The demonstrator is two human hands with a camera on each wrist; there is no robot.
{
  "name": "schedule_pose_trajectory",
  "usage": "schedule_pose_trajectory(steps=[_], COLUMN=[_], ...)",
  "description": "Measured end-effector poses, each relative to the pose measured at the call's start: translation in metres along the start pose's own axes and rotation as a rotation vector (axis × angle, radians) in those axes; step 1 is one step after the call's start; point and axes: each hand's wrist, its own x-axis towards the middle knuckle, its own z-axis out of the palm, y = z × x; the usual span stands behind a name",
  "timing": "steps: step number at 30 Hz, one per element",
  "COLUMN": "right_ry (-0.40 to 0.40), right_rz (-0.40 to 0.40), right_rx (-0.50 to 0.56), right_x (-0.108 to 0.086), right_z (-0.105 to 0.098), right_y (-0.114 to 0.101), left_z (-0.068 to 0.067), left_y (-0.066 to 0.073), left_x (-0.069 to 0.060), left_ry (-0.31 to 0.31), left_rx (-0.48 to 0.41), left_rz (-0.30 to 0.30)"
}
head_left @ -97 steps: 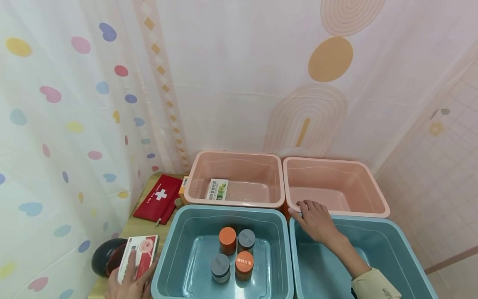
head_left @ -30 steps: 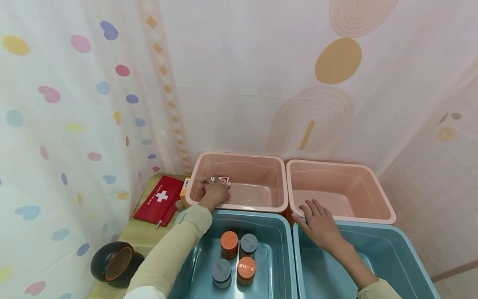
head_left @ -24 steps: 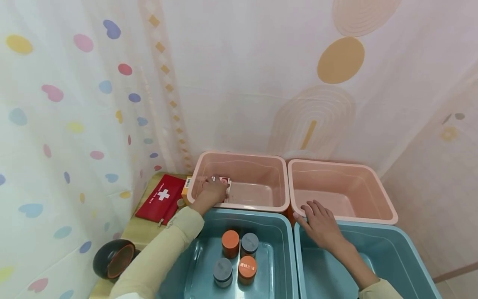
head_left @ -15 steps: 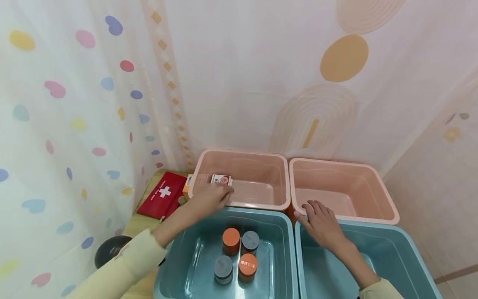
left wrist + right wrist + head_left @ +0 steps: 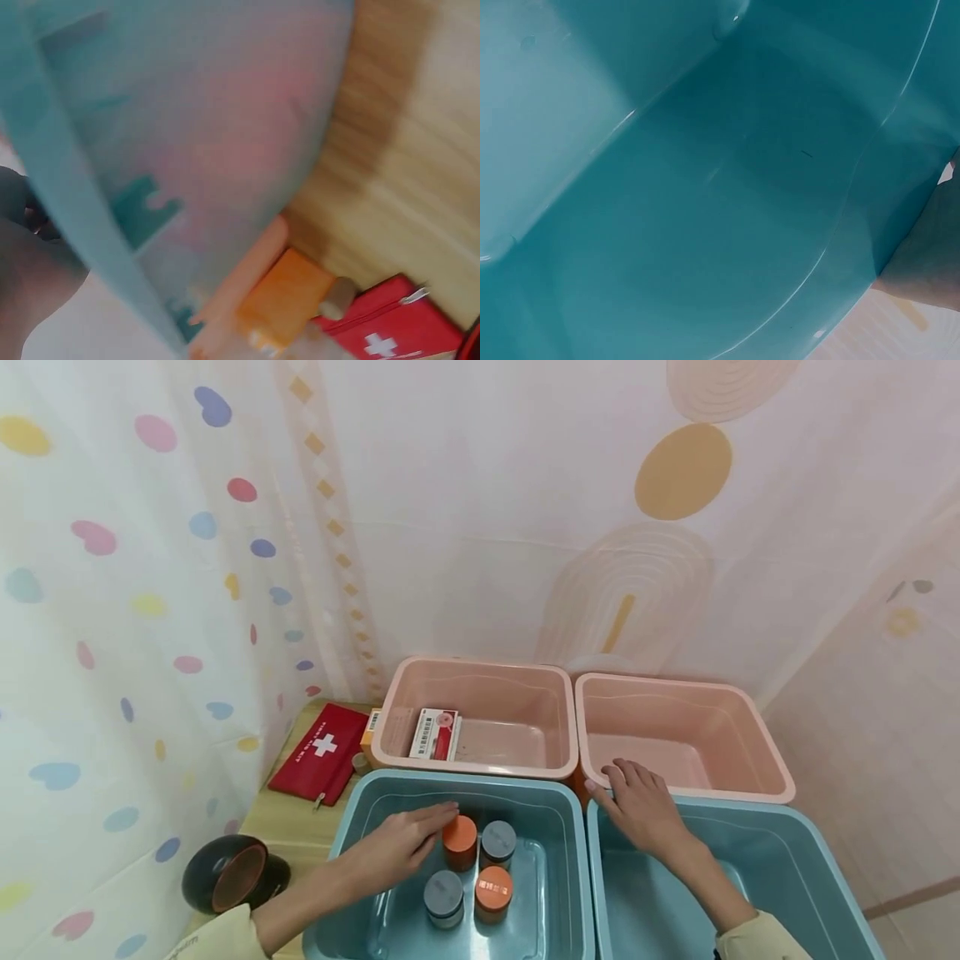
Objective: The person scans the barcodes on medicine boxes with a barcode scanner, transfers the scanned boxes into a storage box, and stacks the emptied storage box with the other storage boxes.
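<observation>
My left hand [image 5: 401,847] hovers over the left blue bin [image 5: 352,893] with nothing in it, fingers extended and close to an orange-lidded jar [image 5: 460,843]; whether they touch is unclear. Another orange-lidded jar [image 5: 492,893] and two grey-lidded jars, one at the back [image 5: 498,843] and one in front [image 5: 444,897], stand in that bin. Inside the left pink bin [image 5: 517,770] lies a white and red medicine box [image 5: 435,735]. My right hand [image 5: 637,802] rests on the front rim of the right pink bin [image 5: 720,793], fingers relaxed over it.
To the left, on the wooden table [image 5: 288,822], lie a red first aid kit pouch [image 5: 318,752] and dark bowls [image 5: 232,872]. An orange box [image 5: 367,735] and a small cork-coloured piece [image 5: 362,765] sit beside the bins. The right blue bin [image 5: 817,868] stands under my right forearm.
My left hand took the medicine box from the table into the left pink bin, let go and drew back over the left blue bin. My right hand stayed on the rim.
</observation>
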Motion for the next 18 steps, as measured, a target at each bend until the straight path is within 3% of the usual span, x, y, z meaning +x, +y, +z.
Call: schedule_pose_trajectory(steps=[3, 8, 11, 18], right_ry=[-0.008, -0.021, -0.034, -0.015], right_rz=[0.005, 0.011, 0.021, 0.013], right_rx=[-0.012, -0.017, -0.016, -0.011], right_x=[0.000, 0.001, 0.001, 0.001], right_z=[-0.001, -0.002, -0.002, -0.001], right_y=[-0.001, 0.000, 0.000, -0.001], left_z=[0.022, 0.059, 0.065, 0.061], left_y=[-0.035, -0.087, -0.094, -0.092], left_x=[0.003, 0.017, 0.025, 0.038], left_ry=[0.025, -0.031, -0.068, -0.114], left_rx=[-0.003, 0.019, 0.002, -0.033], left_rz=[0.020, -0.040, -0.082, -0.108])
